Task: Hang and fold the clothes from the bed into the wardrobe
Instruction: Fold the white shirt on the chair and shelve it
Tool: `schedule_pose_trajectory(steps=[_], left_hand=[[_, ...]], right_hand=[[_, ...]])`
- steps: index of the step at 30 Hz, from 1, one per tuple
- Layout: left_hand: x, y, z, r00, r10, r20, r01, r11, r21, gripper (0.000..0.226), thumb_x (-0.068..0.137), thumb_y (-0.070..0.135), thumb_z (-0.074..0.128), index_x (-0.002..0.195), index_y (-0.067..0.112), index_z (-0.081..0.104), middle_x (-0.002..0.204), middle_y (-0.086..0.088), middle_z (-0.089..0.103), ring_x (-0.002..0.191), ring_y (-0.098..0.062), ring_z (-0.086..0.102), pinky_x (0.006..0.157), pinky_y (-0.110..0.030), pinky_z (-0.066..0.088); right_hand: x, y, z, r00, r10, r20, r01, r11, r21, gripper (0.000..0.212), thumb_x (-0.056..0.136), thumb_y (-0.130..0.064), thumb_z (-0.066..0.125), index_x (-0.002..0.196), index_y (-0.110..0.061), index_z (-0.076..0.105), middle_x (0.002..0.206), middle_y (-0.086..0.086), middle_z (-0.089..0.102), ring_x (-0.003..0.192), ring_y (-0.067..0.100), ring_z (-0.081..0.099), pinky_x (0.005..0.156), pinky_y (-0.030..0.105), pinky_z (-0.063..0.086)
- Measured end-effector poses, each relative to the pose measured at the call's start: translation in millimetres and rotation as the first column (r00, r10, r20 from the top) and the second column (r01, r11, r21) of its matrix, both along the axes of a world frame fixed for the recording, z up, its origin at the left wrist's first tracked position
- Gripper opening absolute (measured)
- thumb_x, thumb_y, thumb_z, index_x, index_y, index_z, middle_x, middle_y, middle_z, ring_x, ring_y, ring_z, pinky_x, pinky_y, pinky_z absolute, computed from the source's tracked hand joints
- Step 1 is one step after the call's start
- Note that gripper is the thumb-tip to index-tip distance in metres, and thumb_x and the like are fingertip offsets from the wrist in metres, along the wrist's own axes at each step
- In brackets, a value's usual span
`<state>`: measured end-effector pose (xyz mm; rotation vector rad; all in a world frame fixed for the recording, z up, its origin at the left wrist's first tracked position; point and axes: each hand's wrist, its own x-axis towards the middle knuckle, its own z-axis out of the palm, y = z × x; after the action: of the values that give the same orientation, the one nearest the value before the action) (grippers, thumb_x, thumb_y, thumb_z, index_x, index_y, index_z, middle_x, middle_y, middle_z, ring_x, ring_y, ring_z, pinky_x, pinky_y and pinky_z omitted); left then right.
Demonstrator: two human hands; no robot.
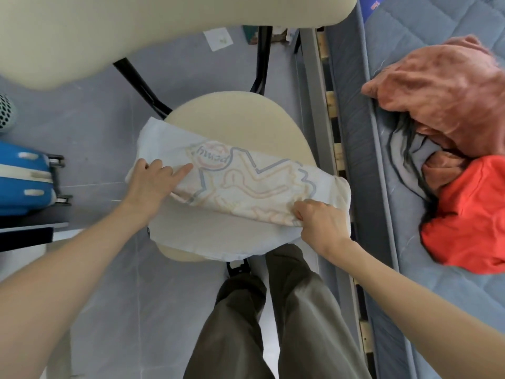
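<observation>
**Q:** Where's the piece in hand?

**A:** White T-shirt with a pale printed graphic (246,192), lying across the round cream padded chair seat (246,119), one panel folded over. My right hand (319,222) pinches the near edge of that fold. My left hand (153,181) rests on the far end, forefinger straight, pressing the cloth flat.

**Q:** How far along?

**A:** Early, by my reckoning. This shirt is only part-folded. On the blue quilted mattress (410,50) lie a fuzzy salmon-pink garment (451,91), a dark grey garment (410,151) and an orange-red garment (470,214), heaped and touching. The wardrobe is out of view, and nothing visible is hung.
</observation>
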<state>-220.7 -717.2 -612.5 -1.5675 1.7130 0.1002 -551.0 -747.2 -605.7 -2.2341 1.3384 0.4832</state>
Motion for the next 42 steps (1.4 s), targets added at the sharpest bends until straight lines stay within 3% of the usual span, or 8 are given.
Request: schedule_pose_trajectory(steps=[11,16,19,23,27,32,34,42], left_hand=[[11,73,-29,0.995,0.039,-0.091,-0.041,0.999,-0.014,0.112,0.076,0.0,0.058,0.147,0.037,-0.02,0.082,0.007,0.04,0.089,-0.016,0.045,0.074,-0.03,0.026],[6,101,-53,0.905,0.33,-0.268,-0.338,0.941,0.018,0.102,0.086,0.01,0.058,0.147,0.046,-0.015,0.108,0.0,0.048,0.105,-0.022,0.048,0.08,-0.034,0.033],[3,108,-57,0.673,0.582,-0.457,-0.59,0.795,0.143,0.097,0.083,0.015,0.065,0.149,0.047,0.001,0.124,-0.01,0.032,0.117,-0.033,0.038,0.096,-0.042,0.039],[-20,112,-48,0.384,0.561,-0.733,-0.865,0.497,-0.073,0.063,0.078,0.0,0.056,0.137,0.02,0.051,0.128,-0.017,0.036,0.118,-0.037,0.037,0.103,-0.039,0.033],[-50,115,-46,-0.016,0.531,-0.847,-0.998,0.048,0.049,0.066,0.079,0.004,0.06,0.142,0.015,0.04,0.134,-0.023,0.034,0.122,-0.035,0.036,0.101,-0.034,0.032],[-95,123,-52,-0.543,0.273,-0.794,-0.808,-0.426,0.407,0.077,0.083,0.011,0.064,0.148,0.02,0.023,0.145,-0.018,0.029,0.131,-0.031,0.033,0.095,-0.023,0.03],[-112,127,-55,-0.612,0.189,-0.768,-0.744,-0.467,0.478,0.075,0.082,0.013,0.068,0.145,0.015,0.028,0.143,-0.014,0.037,0.13,-0.03,0.038,0.106,-0.033,0.036],[-135,118,-72,-0.669,0.007,-0.743,-0.557,-0.667,0.494,0.07,0.076,0.027,0.078,0.133,0.006,0.042,0.131,-0.014,0.044,0.113,-0.028,0.053,0.091,-0.04,0.05]], right_hand=[[17,79,-28,0.99,0.106,-0.097,-0.082,0.969,0.231,0.026,0.075,-0.004,0.053,0.088,-0.023,0.04,0.097,0.001,0.058,0.089,0.028,0.06,0.065,0.032,0.034],[18,89,-46,0.988,0.109,-0.113,-0.05,0.9,0.433,0.035,0.076,-0.004,0.056,0.105,-0.019,0.042,0.108,0.004,0.051,0.102,0.03,0.053,0.073,0.035,0.041],[17,85,-46,0.985,0.14,-0.1,-0.067,0.848,0.525,0.059,0.08,-0.006,0.057,0.133,-0.02,0.036,0.127,0.008,0.046,0.116,0.034,0.046,0.089,0.042,0.045],[28,63,-32,0.999,-0.016,0.05,-0.002,0.941,0.337,0.036,0.09,-0.012,0.051,0.124,-0.02,0.052,0.122,0.001,0.057,0.114,0.024,0.052,0.093,0.038,0.047],[55,29,-20,0.97,-0.076,0.229,0.055,0.994,0.097,0.028,0.092,-0.012,0.053,0.119,-0.014,0.056,0.12,0.002,0.057,0.113,0.022,0.049,0.089,0.034,0.047],[91,-10,-27,0.98,0.012,0.201,-0.022,0.998,0.051,0.043,0.088,-0.011,0.058,0.13,-0.01,0.048,0.134,0.011,0.045,0.121,0.031,0.039,0.094,0.035,0.038],[102,-20,-34,0.981,0.059,0.182,-0.068,0.997,0.042,0.05,0.088,-0.012,0.058,0.135,-0.011,0.041,0.138,0.011,0.042,0.124,0.033,0.036,0.097,0.033,0.032],[145,-60,-59,0.983,0.134,0.124,-0.151,0.979,0.135,0.068,0.091,-0.03,0.063,0.146,-0.015,0.025,0.143,0.012,0.039,0.13,0.036,0.036,0.103,0.042,0.029]])
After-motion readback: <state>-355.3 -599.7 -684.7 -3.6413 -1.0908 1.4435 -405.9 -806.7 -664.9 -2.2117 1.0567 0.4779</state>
